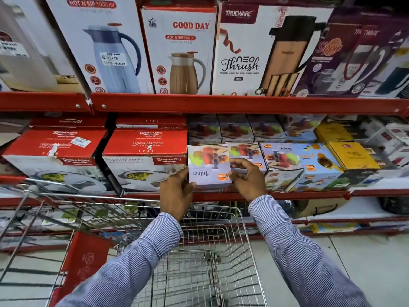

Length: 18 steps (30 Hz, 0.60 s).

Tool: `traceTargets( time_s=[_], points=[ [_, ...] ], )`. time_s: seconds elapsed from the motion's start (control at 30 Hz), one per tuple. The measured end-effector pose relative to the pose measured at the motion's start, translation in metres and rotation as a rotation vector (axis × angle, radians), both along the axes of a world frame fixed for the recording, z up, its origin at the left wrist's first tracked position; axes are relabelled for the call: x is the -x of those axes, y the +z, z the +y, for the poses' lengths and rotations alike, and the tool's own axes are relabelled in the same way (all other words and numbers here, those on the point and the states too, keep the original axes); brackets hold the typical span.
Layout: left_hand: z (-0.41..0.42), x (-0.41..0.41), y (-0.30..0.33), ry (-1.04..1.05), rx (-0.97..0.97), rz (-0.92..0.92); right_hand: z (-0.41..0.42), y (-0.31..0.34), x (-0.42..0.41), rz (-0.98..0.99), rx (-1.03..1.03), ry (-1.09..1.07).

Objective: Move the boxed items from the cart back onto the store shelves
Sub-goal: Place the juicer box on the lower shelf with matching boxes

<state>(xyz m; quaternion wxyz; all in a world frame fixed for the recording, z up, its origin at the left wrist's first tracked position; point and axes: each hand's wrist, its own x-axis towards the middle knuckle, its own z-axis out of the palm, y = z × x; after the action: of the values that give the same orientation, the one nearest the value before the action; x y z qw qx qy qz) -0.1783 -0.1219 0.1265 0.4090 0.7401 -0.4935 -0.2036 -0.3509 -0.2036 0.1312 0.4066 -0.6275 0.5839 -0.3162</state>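
A small pale lilac Juicer box [208, 166] with fruit and jar pictures is at the front of the middle shelf [287, 194], its label upside down. My left hand [177, 191] grips its lower left edge. My right hand [245, 176] holds its right side, fingers also over a matching Juicer box [245, 151] just behind it. Below my arms stands the wire shopping cart [199, 262]; its visible basket floor looks bare. A red box [84, 269] leans against the cart's left side.
Red Rishabh casserole boxes [143, 156] sit directly left of the held box. More Juicer boxes [285, 156] and yellow boxes [352, 156] fill the shelf to the right. Tall flask boxes [183, 52] line the upper shelf. Lower shelves hold more goods.
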Motion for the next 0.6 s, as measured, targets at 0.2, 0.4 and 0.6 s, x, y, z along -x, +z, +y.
traceTargets(
  time_s=[0.2, 0.4, 0.6],
  points=[
    [-0.01, 0.002, -0.015, 0.047, 0.056, 0.001, -0.011, -0.007, -0.005, 0.098, 0.014, 0.003],
    [-0.019, 0.002, -0.03, 0.089, 0.038, -0.021, -0.021, -0.006, -0.013, 0.522, 0.166, 0.167],
    [-0.024, 0.004, -0.029, 0.026, 0.01, -0.176, -0.035, 0.007, -0.022, 0.942, 0.327, 0.333]
  ],
)
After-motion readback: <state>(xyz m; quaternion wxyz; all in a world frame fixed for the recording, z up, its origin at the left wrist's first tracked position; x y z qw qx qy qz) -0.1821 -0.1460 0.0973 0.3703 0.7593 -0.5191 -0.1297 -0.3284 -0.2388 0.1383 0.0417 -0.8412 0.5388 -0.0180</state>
